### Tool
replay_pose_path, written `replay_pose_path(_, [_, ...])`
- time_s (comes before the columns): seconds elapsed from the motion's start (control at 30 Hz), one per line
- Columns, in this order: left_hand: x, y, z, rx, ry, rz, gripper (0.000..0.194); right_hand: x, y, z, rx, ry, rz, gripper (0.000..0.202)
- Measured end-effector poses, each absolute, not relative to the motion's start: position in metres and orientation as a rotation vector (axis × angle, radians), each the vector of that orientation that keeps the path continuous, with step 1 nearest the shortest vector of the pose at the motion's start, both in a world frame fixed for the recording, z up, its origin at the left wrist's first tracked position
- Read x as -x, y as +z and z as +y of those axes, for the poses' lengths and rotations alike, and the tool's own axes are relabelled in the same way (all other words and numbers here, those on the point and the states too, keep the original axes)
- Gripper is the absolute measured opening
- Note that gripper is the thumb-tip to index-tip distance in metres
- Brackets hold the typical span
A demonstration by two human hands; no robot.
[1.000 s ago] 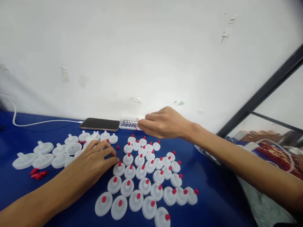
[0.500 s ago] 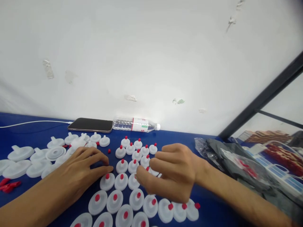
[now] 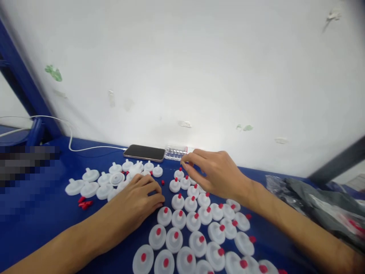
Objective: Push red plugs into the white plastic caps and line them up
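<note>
My left hand (image 3: 144, 196) rests low on the blue table with curled fingers, thumb and index tips close together, between two groups of white plastic discs. Whatever it may hold is hidden. Left of it lies a heap of stemmed white discs (image 3: 90, 175) without caps. My right hand (image 3: 212, 171) reaches over the far end of the other group, thumb and index finger pinched just above a disc with a red cap (image 3: 180, 169); I cannot make out anything between them. White discs with red-capped stems (image 3: 173, 239) stand in rough rows toward me.
Loose red caps (image 3: 85, 203) lie beside the uncapped discs. At the wall are a phone (image 3: 144, 153) on a white cable (image 3: 94, 147) and a clear bottle (image 3: 175, 153), partly behind my right hand. Grey plastic bags (image 3: 310, 194) lie at the right.
The view has swung left. My right hand has moved from over the middle of the red-capped discs to their far end, its fist loosening into a pinch. My left hand stays near the same spot.
</note>
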State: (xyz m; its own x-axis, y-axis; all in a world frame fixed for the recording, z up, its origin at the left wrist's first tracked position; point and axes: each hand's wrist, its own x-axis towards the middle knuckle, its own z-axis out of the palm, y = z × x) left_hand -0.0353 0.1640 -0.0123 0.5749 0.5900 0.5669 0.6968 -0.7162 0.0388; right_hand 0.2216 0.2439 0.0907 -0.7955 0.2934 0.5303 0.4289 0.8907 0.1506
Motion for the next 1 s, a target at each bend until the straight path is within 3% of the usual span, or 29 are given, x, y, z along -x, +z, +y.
replay_pose_path(0.4, [0.036, -0.009, 0.161, 2.545, -0.765, -1.115, 0.026, -0.160, 0.075, 0.280, 0.603, -0.167, -2.860, 0.028])
replay_pose_path(0.63, [0.039, 0.012, 0.156, 2.483, -0.783, -1.187, 0.013, -0.152, 0.059, 0.284, 0.600, 0.013, -2.879, 0.011])
replay_pose_path(1.0, [0.047, 0.039, 0.156, 2.296, -1.212, -1.322, 0.018, -0.174, 0.101, 0.266, 0.607, 0.905, -2.607, 0.015])
